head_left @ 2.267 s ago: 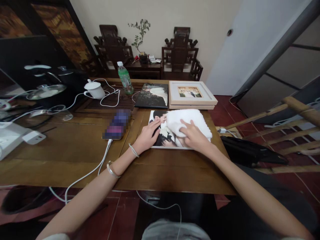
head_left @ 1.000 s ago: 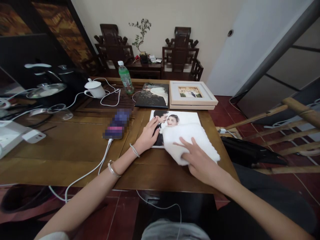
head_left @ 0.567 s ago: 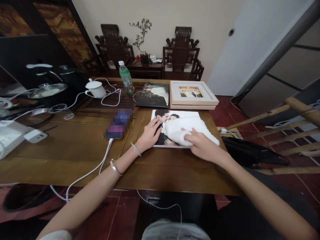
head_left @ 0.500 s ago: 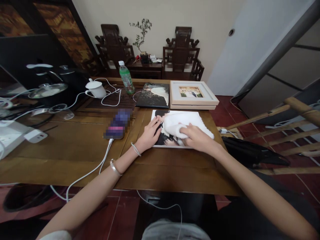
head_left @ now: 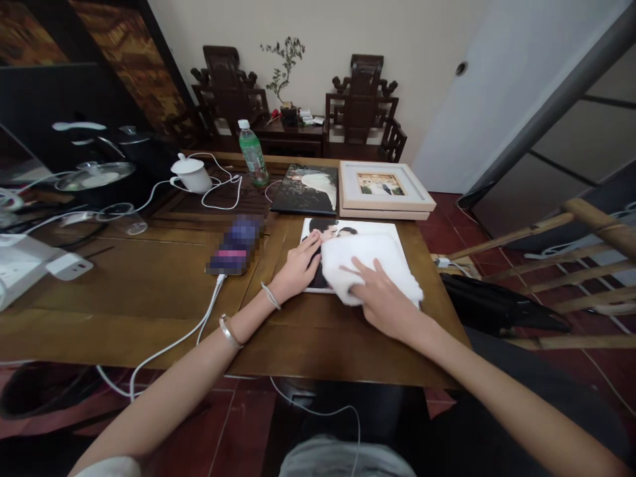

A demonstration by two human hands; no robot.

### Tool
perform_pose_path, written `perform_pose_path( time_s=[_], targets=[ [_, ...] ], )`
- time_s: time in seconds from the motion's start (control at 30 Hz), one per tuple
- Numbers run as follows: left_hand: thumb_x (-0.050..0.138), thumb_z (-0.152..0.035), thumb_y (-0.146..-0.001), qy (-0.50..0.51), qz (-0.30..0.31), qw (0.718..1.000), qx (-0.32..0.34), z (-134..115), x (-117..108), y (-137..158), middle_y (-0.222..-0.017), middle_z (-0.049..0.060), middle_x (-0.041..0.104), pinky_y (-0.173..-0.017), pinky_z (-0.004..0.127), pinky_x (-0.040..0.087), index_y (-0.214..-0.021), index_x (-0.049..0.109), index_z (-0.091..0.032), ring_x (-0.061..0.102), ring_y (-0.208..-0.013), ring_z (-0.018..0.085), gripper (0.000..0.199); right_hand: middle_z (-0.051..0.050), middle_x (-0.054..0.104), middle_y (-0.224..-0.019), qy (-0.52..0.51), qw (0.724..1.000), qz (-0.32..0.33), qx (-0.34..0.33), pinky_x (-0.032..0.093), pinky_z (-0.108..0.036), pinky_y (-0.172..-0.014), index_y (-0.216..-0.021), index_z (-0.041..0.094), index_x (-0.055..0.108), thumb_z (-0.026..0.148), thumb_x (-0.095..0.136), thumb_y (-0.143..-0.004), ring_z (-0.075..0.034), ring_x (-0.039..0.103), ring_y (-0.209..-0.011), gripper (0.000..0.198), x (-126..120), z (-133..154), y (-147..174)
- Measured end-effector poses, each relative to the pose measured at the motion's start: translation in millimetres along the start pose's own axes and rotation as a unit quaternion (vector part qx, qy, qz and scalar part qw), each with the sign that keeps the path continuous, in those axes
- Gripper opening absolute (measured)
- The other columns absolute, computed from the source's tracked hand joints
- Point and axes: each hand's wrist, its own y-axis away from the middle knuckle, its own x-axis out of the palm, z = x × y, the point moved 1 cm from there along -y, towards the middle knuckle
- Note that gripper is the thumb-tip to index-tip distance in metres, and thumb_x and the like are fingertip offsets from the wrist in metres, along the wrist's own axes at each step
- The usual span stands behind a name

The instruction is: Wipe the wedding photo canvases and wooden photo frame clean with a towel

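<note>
A photo album or flat photo panel (head_left: 318,228) lies on the wooden table (head_left: 298,338), its picture showing two people. My left hand (head_left: 299,264) rests flat on its left side with the fingers stretched out. Over the right part of the picture spreads a white cloth (head_left: 365,255), which my right hand (head_left: 385,295) grips and presses down. The cloth hides much of the picture and reaches past its near edge.
Behind are a dark photo panel (head_left: 308,191) and light wooden picture frames (head_left: 385,212), stacked. A phone (head_left: 234,246) on a white cable lies to the left. Further back stand a green-labelled bottle (head_left: 253,156), a white lidded cup (head_left: 193,175) and a pot (head_left: 94,189).
My right hand has moved the cloth toward me, uncovering the top of the picture and covering its lower part. The left hand has stayed in place.
</note>
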Motion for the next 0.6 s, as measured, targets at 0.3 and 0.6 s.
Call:
perform_pose_path(
  time_s=[0.3,0.6],
  targets=[
    [0.038,-0.027,-0.097,-0.011,-0.007,1.000,-0.002,-2,-1,0,-0.152,0.012,0.039,-0.114,0.051,0.029,-0.142,0.044,-0.019,0.032,-0.142,0.025,0.046,-0.015,0.052,-0.140,-0.059,0.998,0.024,0.018,0.030,-0.054,-0.113,-0.097,0.019,0.065,-0.006,0.039,-0.063,-0.026,0.040,-0.137,0.049,-16,8,44],
    [0.028,-0.040,-0.101,0.058,-0.077,0.995,0.002,-10,-10,0,-0.145,0.013,0.048,-0.117,0.042,0.029,-0.135,0.052,-0.012,0.042,-0.137,0.021,0.051,-0.022,0.060,-0.128,0.027,0.997,-0.012,0.071,0.033,-0.062,-0.103,-0.115,0.012,0.061,-0.003,0.041,-0.074,-0.035,0.041,-0.134,0.048,-15,-35,-53]
  ],
)
